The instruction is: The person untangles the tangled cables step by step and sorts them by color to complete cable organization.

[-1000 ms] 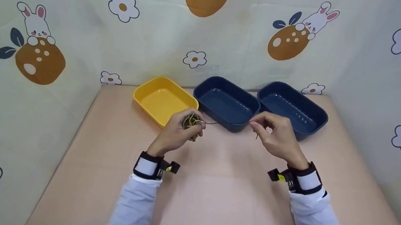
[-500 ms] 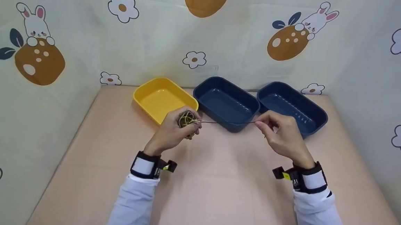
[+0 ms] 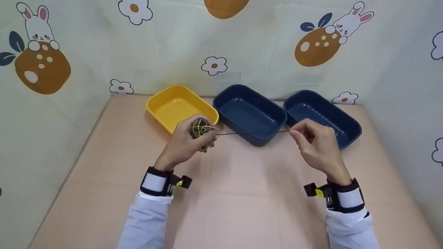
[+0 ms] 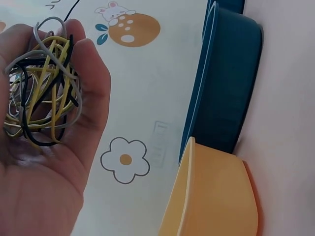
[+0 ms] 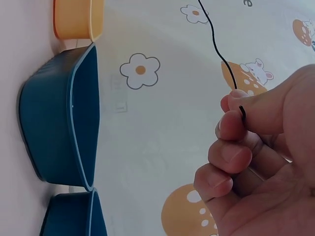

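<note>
A tangled bundle of yellow, black and grey wires (image 4: 51,93) sits in my left hand (image 3: 184,139), whose fingers and thumb curl round it. From the bundle a thin black wire (image 3: 251,133) runs across to my right hand (image 3: 318,147). Thumb and forefinger of that hand pinch the wire close to its end, and a short tip shows beyond the pinch in the right wrist view. Between the hands the wire looks nearly straight in the head view. Both hands are above the table, in front of the bins. The palm side of the bundle is hidden.
A yellow bin (image 3: 154,116) stands at the back left of the pink table (image 3: 239,218). To its right are a dark blue bin (image 3: 257,140) and another dark blue bin (image 3: 353,138). A patterned cloth wall (image 3: 172,40) rises behind them.
My hands have moved apart, the left one leftward with the wire bundle and the right one rightward with the black wire's end. A longer stretch of black wire spans between them.
</note>
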### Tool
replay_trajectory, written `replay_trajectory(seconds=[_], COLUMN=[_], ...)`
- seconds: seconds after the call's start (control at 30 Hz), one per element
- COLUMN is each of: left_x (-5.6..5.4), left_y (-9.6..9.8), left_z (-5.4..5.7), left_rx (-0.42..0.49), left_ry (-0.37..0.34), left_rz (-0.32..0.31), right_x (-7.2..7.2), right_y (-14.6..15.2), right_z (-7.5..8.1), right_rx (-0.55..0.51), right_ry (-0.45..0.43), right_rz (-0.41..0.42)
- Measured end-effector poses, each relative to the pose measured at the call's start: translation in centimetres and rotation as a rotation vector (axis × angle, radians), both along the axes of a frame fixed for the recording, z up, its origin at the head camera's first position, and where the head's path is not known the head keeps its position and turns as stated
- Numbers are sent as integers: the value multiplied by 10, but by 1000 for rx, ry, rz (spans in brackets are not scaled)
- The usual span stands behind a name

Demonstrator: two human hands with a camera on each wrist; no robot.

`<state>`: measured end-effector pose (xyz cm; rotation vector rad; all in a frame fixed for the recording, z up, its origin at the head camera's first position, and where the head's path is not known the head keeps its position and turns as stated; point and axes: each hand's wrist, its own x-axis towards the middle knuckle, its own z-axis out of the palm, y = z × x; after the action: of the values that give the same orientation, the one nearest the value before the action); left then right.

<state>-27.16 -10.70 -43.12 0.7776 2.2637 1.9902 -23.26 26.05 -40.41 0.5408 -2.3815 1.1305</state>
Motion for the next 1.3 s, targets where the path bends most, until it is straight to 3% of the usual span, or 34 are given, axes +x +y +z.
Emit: replay_trajectory(seconds=[0.33,0.57,0.7,0.93,1.03,1.13,1.3], left_x=[-4,-6,-7,-10,-11,-12,-12], left_y=[-11,-17,-24,-37,-44,-51,-58], left_z=[-2,-4,-4,-6,-7,-7,-4], left_rx=[27,-14,16,80,132,185,240], left_ry=[11,33,41,35,24,11,-6], left_rz=[35,101,132,158,206,282,370], right_x=[-1,-2,0,3,3,3,2], right_y=[10,13,20,25,23,19,9], right_z=[0,1,4,7,8,8,8], right_rx=[19,22,-18,-85,-156,-297,-566], right_ry=[-17,-4,-1,-110,-164,-217,-273], right_rz=[-43,-85,-137,-139,-129,-92,74])
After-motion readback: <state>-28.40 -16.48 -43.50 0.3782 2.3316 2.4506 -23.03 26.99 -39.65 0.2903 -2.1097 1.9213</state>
